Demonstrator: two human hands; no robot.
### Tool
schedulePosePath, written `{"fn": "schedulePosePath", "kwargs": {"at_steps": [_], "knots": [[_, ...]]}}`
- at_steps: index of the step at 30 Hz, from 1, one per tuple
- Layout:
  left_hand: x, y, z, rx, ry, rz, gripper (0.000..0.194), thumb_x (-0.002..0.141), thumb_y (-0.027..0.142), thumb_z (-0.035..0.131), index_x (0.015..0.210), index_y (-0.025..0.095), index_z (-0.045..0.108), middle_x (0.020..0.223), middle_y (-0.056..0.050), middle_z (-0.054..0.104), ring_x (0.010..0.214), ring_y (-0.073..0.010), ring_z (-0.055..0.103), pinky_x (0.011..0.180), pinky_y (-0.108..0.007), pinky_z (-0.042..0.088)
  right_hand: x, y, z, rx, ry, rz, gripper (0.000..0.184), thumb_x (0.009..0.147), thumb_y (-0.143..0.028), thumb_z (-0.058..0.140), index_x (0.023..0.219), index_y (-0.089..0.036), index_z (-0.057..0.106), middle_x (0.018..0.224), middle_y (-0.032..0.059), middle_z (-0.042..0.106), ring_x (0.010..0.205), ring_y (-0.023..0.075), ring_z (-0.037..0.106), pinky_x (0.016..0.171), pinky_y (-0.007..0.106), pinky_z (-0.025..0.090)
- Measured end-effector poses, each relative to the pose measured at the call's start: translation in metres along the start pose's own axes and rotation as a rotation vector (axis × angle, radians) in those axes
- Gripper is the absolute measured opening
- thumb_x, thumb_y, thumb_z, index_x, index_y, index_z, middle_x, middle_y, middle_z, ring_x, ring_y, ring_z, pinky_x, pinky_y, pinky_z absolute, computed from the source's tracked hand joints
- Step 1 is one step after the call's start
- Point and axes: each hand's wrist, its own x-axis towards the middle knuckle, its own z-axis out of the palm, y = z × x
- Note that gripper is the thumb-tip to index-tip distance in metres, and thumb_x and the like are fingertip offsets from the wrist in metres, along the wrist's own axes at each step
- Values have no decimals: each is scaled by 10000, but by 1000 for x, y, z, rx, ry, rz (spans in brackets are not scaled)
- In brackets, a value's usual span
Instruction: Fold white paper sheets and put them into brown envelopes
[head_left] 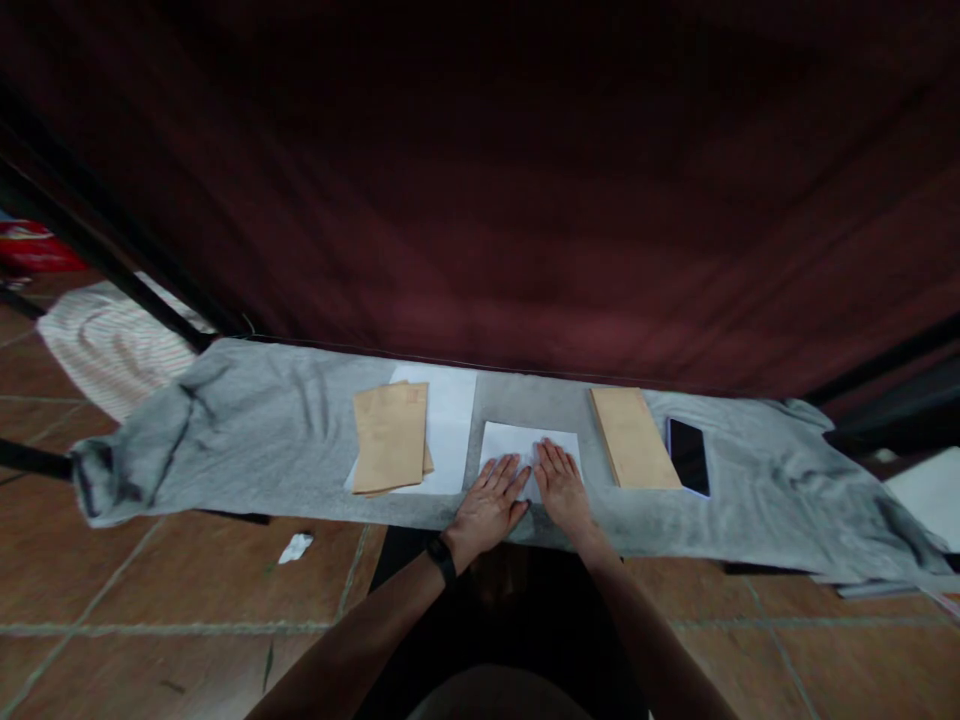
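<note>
A white sheet of paper lies on a grey cloth in front of me. Both hands rest flat on it, side by side, fingers stretched out. My left hand, with a black band on its wrist, covers the paper's lower left part. My right hand covers the lower right part. Neither hand grips anything.
Left of the paper, brown envelopes lie on a larger white sheet. To the right lie a brown envelope stack and a dark phone. A dark red curtain hangs behind. A paper scrap lies on the tiled floor.
</note>
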Motion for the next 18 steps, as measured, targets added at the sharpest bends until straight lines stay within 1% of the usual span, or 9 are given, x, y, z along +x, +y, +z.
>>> {"fn": "schedulePosePath", "kwargs": {"at_steps": [4, 8, 10, 13, 16, 18], "knots": [[0, -2, 5, 9, 17, 6, 582, 985, 396, 450, 1518, 187, 346, 1592, -124, 368, 1492, -265, 291, 1210, -499, 263, 5, 5, 7, -39, 20, 54, 505, 1043, -306, 307, 1526, -182, 385, 1567, 114, 404, 1453, 257, 353, 1169, 466, 278], [4, 0, 10, -10, 41, -33, 550, 995, 368, 408, 1493, 138, 375, 1583, -136, 381, 1489, -257, 300, 1205, -484, 283, 4, 10, 10, -53, 20, 81, 506, 1045, -315, 315, 1531, -187, 375, 1571, 113, 399, 1452, 264, 354, 1168, 470, 273], [12, 1, 14, -17, 49, -59, 534, 1004, 351, 369, 1486, 120, 382, 1579, -142, 385, 1488, -255, 301, 1206, -486, 280, 4, 10, 10, -64, 14, 78, 510, 1045, -311, 315, 1536, -184, 365, 1574, 113, 393, 1455, 271, 349, 1168, 475, 270], [31, 1, 19, -20, 37, -92, 529, 1011, 334, 334, 1484, 104, 386, 1582, -140, 380, 1491, -250, 293, 1219, -485, 255, 4, 8, 10, -76, 21, 74, 507, 1044, -307, 321, 1534, -182, 371, 1575, 115, 391, 1454, 283, 349, 1171, 489, 262], [51, -5, 25, -9, 32, -146, 533, 1009, 322, 324, 1491, 102, 381, 1586, -135, 374, 1497, -242, 279, 1228, -483, 237, 4, 7, 11, -71, 42, 76, 500, 1043, -316, 340, 1522, -184, 395, 1559, 123, 415, 1440, 290, 373, 1170, 499, 261], [60, -10, 27, 2, 44, -185, 535, 1006, 312, 322, 1495, 104, 379, 1585, -134, 375, 1500, -235, 271, 1231, -480, 235, 4, 7, 13, -65, 63, 75, 500, 1041, -321, 346, 1518, -180, 401, 1542, 131, 440, 1427, 291, 391, 1166, 502, 267]]}}
